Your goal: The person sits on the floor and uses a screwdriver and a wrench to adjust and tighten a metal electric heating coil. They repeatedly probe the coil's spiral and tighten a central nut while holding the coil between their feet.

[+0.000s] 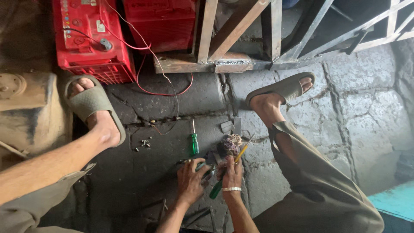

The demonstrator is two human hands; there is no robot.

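I sit low with both hands down on the cracked dark floor between my feet. My left hand is closed around a small dark part with a green-handled tool, partly hidden by my fingers. My right hand, with a pale bracelet on the wrist, grips a green-handled screwdriver and presses against a small grimy motor-like part. A thin yellow-handled tool leans beside that part. A second green screwdriver lies on the floor just beyond my left hand.
Loose screws lie left of the screwdrivers. Two red batteries with red and black wires stand at the back, beside a rusty metal frame. My sandalled feet flank the work spot. A turquoise surface sits at right.
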